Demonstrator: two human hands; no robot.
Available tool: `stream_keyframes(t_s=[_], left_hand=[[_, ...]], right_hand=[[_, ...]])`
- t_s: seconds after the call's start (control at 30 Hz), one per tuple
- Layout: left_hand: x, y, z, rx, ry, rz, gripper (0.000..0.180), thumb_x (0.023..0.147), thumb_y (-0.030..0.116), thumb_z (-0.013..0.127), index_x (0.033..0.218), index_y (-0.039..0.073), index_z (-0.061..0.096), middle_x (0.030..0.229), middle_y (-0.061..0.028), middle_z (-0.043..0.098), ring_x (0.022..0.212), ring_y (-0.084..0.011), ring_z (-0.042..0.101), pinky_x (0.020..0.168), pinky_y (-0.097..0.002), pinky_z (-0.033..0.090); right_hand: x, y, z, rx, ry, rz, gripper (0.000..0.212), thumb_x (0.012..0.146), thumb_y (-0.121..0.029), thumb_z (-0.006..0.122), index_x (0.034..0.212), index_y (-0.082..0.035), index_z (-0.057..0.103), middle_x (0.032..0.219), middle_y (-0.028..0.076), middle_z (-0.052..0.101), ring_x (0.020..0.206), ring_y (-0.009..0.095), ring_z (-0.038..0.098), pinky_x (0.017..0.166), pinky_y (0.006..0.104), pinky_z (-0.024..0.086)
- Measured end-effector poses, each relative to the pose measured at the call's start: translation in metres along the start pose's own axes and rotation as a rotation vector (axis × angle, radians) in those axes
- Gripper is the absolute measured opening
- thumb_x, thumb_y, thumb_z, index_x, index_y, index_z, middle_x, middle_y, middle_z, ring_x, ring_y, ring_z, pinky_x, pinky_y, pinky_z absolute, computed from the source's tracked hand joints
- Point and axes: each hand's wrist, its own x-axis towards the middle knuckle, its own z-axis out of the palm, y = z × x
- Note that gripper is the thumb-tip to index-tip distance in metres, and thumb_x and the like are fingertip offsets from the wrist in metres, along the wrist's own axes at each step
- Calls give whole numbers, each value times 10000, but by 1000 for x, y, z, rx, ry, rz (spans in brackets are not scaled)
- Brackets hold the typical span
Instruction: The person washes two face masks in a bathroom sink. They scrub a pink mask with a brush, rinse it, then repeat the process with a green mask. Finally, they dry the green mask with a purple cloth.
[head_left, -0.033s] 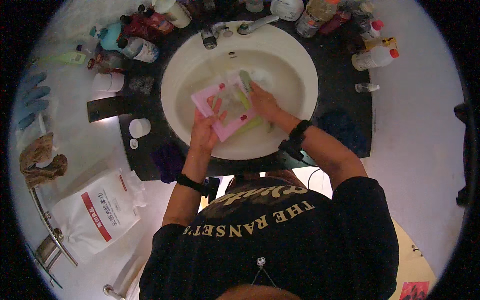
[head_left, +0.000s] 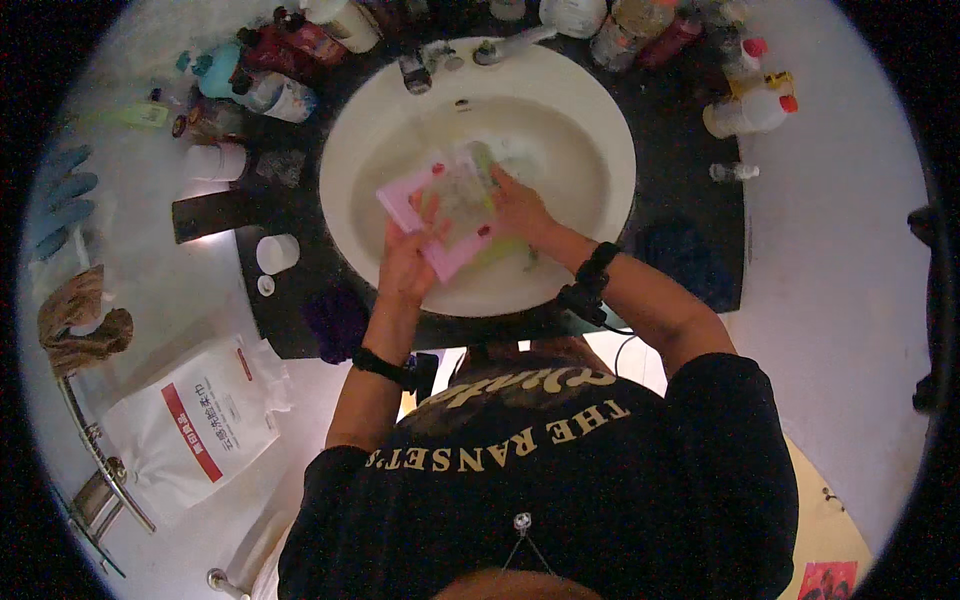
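Over the white oval basin [head_left: 340, 230], both my hands hold a flat pink frame [head_left: 457, 262] with a see-through middle and small red decorations. A pale green part [head_left: 512, 248] shows along its right side; whether it is a separate piece I cannot tell. My left hand [head_left: 408, 262] grips the frame's lower left side, its fingers reaching over the middle. On the right side, my right hand [head_left: 522, 212] is closed on the frame's edge, with its fingertips partly hidden. Motion blurs the frame's upper part.
A tap [head_left: 415, 75] and its lever [head_left: 515, 45] stand at the basin's far rim. Several bottles and jars line the dark counter [head_left: 690, 200], including a white red-capped bottle [head_left: 750, 113]. A white jar [head_left: 277, 254] sits at left, above a white bag [head_left: 195, 425].
The frame has shifted slightly to the left and looks more blurred. My right hand has moved a little left with it, while my left hand stays nearly in place.
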Motion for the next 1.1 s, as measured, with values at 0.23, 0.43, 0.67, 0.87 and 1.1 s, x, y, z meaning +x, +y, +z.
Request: stream_keyframes(t_s=[0.23, 0.43, 0.67, 0.87, 1.1], left_hand=[[-6, 19, 7, 48, -9, 113, 720, 858, -130, 406, 1486, 176, 229, 1528, -64, 308, 1394, -273, 334, 1091, -476, 344], [-5, 17, -2, 30, 7, 16, 639, 902, -83, 424, 1474, 150, 263, 1491, -70, 380, 1349, -290, 405, 1069, -466, 380], [14, 33, -1, 210, -108, -54, 505, 948, 45, 489, 1433, 82, 353, 1445, -74, 441, 1295, -286, 464, 1030, -446, 428], [73, 51, 29, 471, -264, -118, 364, 963, 125, 525, 1313, 27, 508, 1305, -77, 572, 1150, -224, 587, 954, -334, 472], [94, 69, 44, 631, -286, -163, 381, 964, 139, 527, 1323, 14, 499, 1282, -103, 598, 1090, -225, 620, 930, -320, 483]], right_hand=[[-11, -16, 5, 421, 70, 245, 512, 987, -268, 492, 1460, -118, 365, 1232, 184, 605, 1068, 269, 615, 915, 358, 473], [-29, 18, -47, 413, -119, 156, 556, 969, -300, 536, 1456, -92, 366, 1314, 171, 568, 1116, 222, 595, 938, 322, 459], [-74, 10, -76, 520, 107, 181, 625, 914, -239, 620, 1461, -108, 348, 1397, 192, 489, 1247, 308, 522, 1031, 385, 418], [-88, 22, -83, 563, 165, 232, 627, 923, -136, 609, 1482, -99, 327, 1421, 121, 467, 1192, 169, 506, 1001, 305, 406], [-95, 24, -86, 515, 198, 336, 649, 910, -121, 620, 1482, -80, 317, 1282, 145, 553, 1101, 174, 556, 940, 300, 451]])
